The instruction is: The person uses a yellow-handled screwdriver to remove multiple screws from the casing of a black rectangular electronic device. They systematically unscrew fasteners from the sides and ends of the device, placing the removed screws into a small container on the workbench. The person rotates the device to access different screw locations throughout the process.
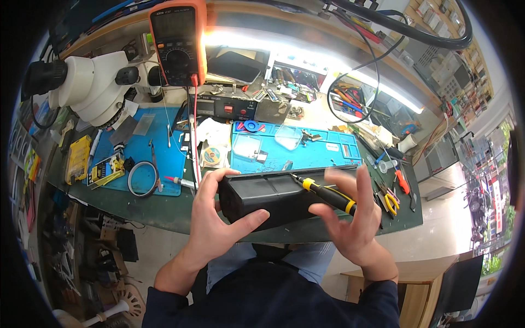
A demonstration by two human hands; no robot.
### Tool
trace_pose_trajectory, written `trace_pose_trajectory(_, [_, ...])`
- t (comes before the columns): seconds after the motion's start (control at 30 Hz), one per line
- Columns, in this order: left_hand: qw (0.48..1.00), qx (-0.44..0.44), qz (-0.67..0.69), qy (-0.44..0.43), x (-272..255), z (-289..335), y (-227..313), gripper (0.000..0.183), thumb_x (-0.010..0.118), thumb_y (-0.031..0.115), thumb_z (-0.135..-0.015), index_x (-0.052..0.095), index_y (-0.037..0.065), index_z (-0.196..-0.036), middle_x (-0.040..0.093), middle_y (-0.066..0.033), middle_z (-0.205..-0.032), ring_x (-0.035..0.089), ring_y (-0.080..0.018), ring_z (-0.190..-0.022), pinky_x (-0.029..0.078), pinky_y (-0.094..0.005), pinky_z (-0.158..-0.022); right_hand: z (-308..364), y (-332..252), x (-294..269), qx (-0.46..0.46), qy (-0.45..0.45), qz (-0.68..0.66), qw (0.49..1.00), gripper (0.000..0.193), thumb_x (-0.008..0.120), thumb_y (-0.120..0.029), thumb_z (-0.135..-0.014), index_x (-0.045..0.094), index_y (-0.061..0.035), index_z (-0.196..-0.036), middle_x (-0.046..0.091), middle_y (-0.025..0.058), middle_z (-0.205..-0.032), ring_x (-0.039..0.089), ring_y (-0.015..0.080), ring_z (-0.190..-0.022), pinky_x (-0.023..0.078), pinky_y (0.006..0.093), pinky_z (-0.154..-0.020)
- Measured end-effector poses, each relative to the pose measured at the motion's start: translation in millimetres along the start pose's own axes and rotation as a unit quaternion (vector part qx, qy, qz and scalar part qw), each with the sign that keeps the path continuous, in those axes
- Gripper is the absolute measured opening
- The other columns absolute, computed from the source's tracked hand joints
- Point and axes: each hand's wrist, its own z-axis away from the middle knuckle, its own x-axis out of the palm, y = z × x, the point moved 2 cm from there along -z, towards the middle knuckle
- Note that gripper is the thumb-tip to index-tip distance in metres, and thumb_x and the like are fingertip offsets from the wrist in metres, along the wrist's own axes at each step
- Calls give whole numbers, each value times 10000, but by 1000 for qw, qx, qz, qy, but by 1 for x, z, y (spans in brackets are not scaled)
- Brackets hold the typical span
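Observation:
A long black box-shaped case (279,210) is held tilted over the bench's front edge. My left hand (210,216) grips its left end, thumb across the front face and fingers over the top. In my right hand (355,224) is a black-and-yellow screwdriver (328,195), its handle end against the palm. The index finger is raised and the thumb stands off the handle; another finger is blurred. The screwdriver's tip reaches the upper edge of the case, though I cannot tell whether it touches a screw. The case's underside is hidden.
An orange multimeter (178,46) and a white microscope (90,87) stand at back left. Behind the case lies a blue work mat (322,156) with small plastic trays. Yellow-handled pliers (390,203) and an orange-handled tool (402,182) lie to the right; a wire coil (143,179) lies left.

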Motion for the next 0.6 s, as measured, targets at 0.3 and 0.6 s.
trace_pose_trajectory(0.3, [1000, -1, -7, -6, 1, 0, 0, 753, 936, 302, -754, 516, 7, -1306, 551, -121, -1205, 651, -203, -1087, 608, -311, -805, -11, -2, 5, -23, 18, -38, 999, 735, 807, -121, -874, 444, 99, -1474, 745, 170, -1031, 754, 281, -863, 604, 350, -705])
trace_pose_trajectory(0.6, [1000, 4, -4, -6, 1, 0, -2, 746, 931, 292, -758, 513, 9, -1307, 544, -124, -1211, 650, -206, -1091, 610, -312, -801, -2, 2, 6, -37, 25, -14, 999, 764, 819, -145, -876, 419, 99, -1479, 749, 189, -1088, 757, 311, -910, 612, 369, -734])
